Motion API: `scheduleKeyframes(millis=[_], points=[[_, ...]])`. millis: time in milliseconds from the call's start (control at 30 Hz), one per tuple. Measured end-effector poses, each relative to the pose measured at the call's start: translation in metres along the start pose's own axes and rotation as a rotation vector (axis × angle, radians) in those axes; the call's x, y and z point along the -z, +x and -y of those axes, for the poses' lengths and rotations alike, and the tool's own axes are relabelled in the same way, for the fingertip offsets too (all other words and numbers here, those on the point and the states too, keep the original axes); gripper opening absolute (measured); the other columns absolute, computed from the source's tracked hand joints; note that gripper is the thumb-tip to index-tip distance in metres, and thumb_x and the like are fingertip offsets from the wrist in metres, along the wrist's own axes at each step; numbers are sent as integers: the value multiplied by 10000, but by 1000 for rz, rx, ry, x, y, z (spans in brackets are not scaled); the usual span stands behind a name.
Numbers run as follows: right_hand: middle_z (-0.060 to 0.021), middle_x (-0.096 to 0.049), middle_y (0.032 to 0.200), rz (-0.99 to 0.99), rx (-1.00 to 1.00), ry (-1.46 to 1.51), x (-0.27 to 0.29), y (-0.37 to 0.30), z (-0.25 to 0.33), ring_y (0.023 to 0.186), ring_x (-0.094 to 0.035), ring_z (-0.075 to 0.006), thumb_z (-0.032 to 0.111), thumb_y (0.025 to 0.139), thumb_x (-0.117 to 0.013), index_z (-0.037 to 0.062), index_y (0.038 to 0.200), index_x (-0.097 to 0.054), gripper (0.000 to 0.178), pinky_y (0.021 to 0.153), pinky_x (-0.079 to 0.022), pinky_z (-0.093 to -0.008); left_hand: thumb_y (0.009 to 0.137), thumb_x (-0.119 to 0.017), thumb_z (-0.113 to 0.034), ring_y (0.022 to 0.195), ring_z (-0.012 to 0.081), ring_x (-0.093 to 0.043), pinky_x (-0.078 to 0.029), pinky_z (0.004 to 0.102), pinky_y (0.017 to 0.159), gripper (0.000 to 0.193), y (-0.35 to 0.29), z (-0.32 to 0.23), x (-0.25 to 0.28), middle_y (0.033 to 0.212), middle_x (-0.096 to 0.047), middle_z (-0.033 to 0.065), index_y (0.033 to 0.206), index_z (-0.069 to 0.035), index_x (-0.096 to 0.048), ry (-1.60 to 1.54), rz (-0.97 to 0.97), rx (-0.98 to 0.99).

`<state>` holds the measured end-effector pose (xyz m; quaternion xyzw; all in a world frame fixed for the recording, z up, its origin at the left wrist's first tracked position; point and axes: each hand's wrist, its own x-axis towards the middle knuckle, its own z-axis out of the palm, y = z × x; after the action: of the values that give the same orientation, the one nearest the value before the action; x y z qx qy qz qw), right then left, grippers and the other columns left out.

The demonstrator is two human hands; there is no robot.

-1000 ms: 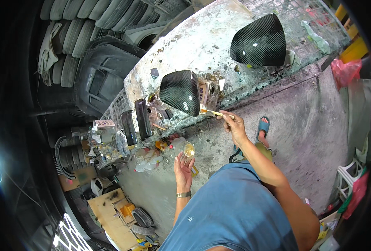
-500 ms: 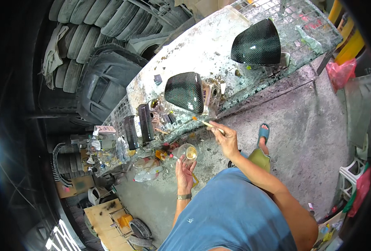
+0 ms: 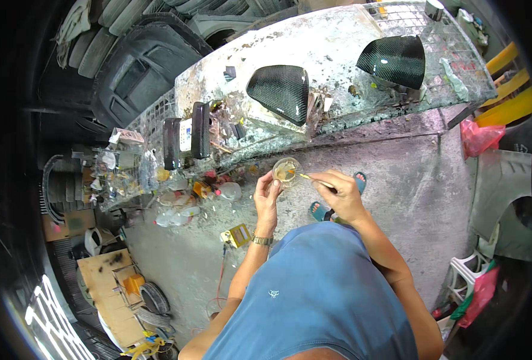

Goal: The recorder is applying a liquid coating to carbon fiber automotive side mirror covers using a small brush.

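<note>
Cup (image 3: 283, 174): clear, grasped by left hand (image 3: 266, 201), short of the counter's (image 3: 332, 30) near edge.
Brush (image 3: 305, 176): pinched by right hand (image 3: 342, 197); long axis slanting leftward and away, tip at the cup's mouth.
Black panel (image 3: 281, 91): by the counter's near edge, beyond both hands, left one nearer.

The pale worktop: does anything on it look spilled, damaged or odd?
Yes: the worktop is blotched and speckled, with dark, crusty-looking patches toward its near edge. That stands out beside the smooth, glossy black panels. I cannot tell whether any of it is a fresh spill.
</note>
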<state>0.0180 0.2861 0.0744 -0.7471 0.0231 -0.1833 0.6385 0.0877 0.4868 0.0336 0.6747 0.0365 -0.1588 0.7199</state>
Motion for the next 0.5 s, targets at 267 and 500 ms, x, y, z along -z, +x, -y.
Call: scheduleKeyframes(millis=[267,500], points=[[-67,-594,797,246,70,-309,-11,6,-2,665,-606,-200,100,825,-668,62,1053,-678,231,583,-476,-329,929,-618,-196,1077,153,-576,-500,308,911,384,-2,8,-10,1195,-579,85,1251,-21,-501,-136,37,-27],[-58,-666,886,-206,-516,650,-3,8,-44,639,-527,-29,173,929,-606,26,1104,-663,235,509,-426,-192,964,-558,-229,1055,157,-603,-527,305,885,316,13,5,-16,1156,-585,61,1212,-40,-501,-247,27,88]])
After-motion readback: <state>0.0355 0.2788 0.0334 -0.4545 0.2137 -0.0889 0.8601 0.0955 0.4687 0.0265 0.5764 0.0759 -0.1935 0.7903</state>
